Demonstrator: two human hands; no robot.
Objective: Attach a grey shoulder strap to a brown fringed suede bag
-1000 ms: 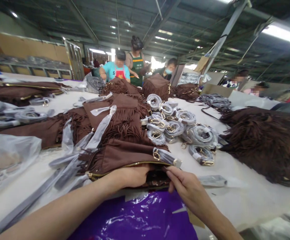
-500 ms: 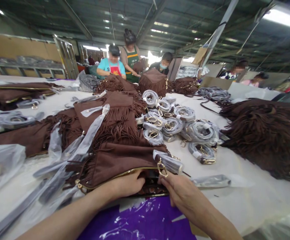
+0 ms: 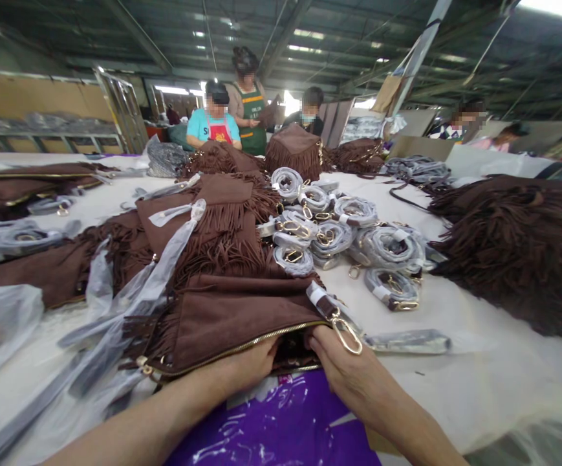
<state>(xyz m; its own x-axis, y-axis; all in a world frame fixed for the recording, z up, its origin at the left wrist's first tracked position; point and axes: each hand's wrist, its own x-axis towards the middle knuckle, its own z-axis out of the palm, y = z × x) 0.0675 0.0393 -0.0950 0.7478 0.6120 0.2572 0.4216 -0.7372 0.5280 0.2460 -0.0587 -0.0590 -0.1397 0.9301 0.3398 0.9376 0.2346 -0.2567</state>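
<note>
A brown fringed handbag (image 3: 242, 310) lies before me with its gold zipper open. My left hand (image 3: 254, 362) reaches into the mouth of the bag, and its fingers are hidden inside. At the right end of the opening, my right hand (image 3: 341, 356) is closed on the edge, its fingertips tucked inside. A gold clasp (image 3: 346, 333) on a plastic-wrapped strap (image 3: 317, 293) hangs over the back of that hand. Beneath the bag is a glossy purple sheet (image 3: 281, 427).
Behind the bag lie more brown fringed bags (image 3: 232, 194) and several coiled, wrapped straps (image 3: 392, 246). A dark fringed pile (image 3: 518, 246) stands at right, clear plastic (image 3: 4, 323) at left. Several co-workers, one in a green apron (image 3: 252, 123), are across the white table (image 3: 479, 382).
My right hand has pushed further into the bag's opening. The gold clasp has swung right and down over that hand. The co-worker in the green apron has moved the brown piece.
</note>
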